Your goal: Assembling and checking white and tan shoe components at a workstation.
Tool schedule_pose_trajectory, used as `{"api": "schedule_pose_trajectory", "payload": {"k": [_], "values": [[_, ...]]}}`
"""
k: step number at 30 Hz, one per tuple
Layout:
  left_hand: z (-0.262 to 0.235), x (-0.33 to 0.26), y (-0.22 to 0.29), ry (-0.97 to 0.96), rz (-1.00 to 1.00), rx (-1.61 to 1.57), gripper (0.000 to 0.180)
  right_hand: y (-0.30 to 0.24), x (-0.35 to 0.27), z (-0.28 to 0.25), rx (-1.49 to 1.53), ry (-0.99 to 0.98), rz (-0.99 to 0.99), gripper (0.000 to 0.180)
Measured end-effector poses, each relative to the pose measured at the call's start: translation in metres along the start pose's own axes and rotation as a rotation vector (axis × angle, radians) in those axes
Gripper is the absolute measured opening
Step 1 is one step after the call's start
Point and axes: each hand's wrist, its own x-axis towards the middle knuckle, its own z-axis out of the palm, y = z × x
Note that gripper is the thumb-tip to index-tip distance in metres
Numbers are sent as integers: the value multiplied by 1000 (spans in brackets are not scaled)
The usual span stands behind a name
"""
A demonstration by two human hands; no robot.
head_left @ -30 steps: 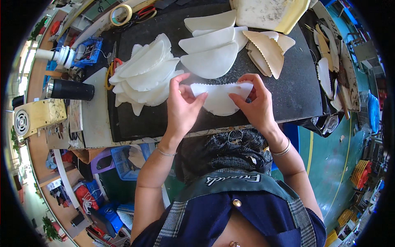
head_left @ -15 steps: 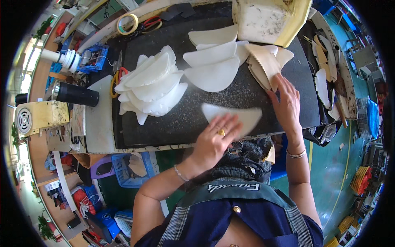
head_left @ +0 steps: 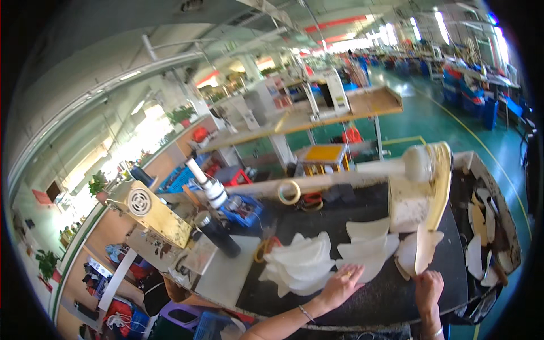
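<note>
My right hand (head_left: 429, 289) is closed around the lower tip of a cream, curved leaf-shaped piece (head_left: 424, 252), which stands upright against the base of the yellowed machine. Other beige pieces (head_left: 406, 255) lie beside it on the black work mat. My left hand (head_left: 340, 286) has its fingers stretched out at the lower edge of the middle group of white curved pieces (head_left: 368, 255). Whether a loose piece lies under its palm, I cannot tell. To the left rests a larger overlapping heap of white curved pieces (head_left: 300, 263).
The machine (head_left: 411, 201) with a rounded arm stands at the back right. Tape roll (head_left: 289, 192) and red-handled scissors (head_left: 311, 200) lie at the rear edge. A black flask (head_left: 217, 233) and a blue basket (head_left: 242, 209) are left. A scrap-filled trough (head_left: 481, 232) borders the right.
The view has tilted up toward the workshop. My right hand has closed on a cream piece and raised it. My left hand has moved toward the middle white pieces.
</note>
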Motion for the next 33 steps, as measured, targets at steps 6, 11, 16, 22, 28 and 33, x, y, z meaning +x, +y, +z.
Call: {"api": "schedule_pose_trajectory", "payload": {"k": [6, 11, 16, 22, 28, 33], "values": [[12, -6, -15, -79, -123, -27, 26, 16, 2, 10, 152, 47, -36, 9], [8, 9, -34, -26, -362, -143, 12, -1, 20, 16, 223, 330, -124, 7], [-2, 14, -19, 108, -474, -386, 6, 31, 17, 32, 121, 188, -49, 12], [-5, 7, -17, -158, -628, -383, 6, 20, 14, 21, 218, 35, 56, 18], [-11, -14, 13, 73, -279, -423, 16, 22, 23, -1, 435, -255, 239, 14], [4, -31, 35, -572, -140, -296, 26, 5, 29, -26, 480, -325, 171, 10]]}}
